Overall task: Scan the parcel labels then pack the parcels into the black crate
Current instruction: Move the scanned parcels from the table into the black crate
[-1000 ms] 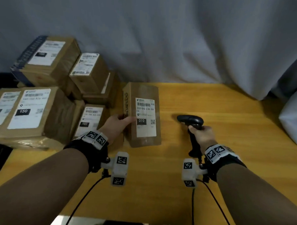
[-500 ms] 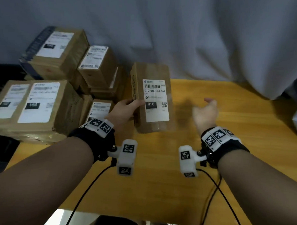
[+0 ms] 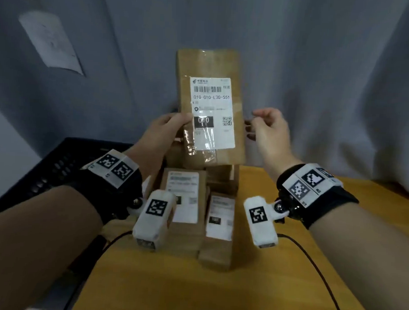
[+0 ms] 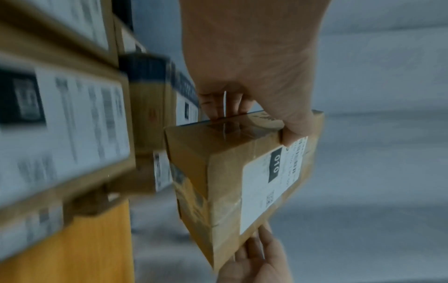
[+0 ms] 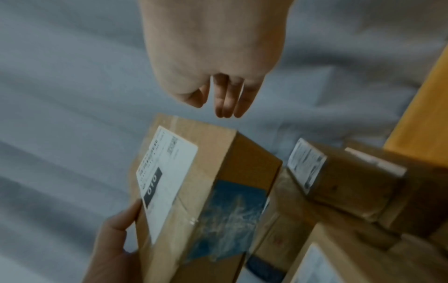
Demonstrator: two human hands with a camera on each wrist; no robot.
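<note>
A brown cardboard parcel [image 3: 212, 68] with a white label reading 010 is held up in the air in front of the grey curtain. My left hand [image 3: 167, 127] grips its left edge, thumb on the label and fingers behind. In the left wrist view the thumb [image 4: 293, 134] presses the label side of the parcel [image 4: 218, 172]. My right hand [image 3: 268, 129] holds nothing; its fingers [image 5: 227, 103] are nearly straight, right by the parcel's [image 5: 206, 191] right edge. I cannot tell whether they touch it. The black crate [image 3: 58, 162] lies low on the left. No scanner is in view.
Several labelled parcels [image 3: 185, 201] are stacked on the yellow wooden table [image 3: 216, 291] just below the raised one. Black cables [image 3: 311, 265] run from the wrist cameras across the table. A sheet of paper [image 3: 51, 40] hangs on the curtain at upper left.
My left hand has lifted the 010 parcel off the table and carried it up and left. My right hand let go of the scanner and rose to the parcel's right side.
</note>
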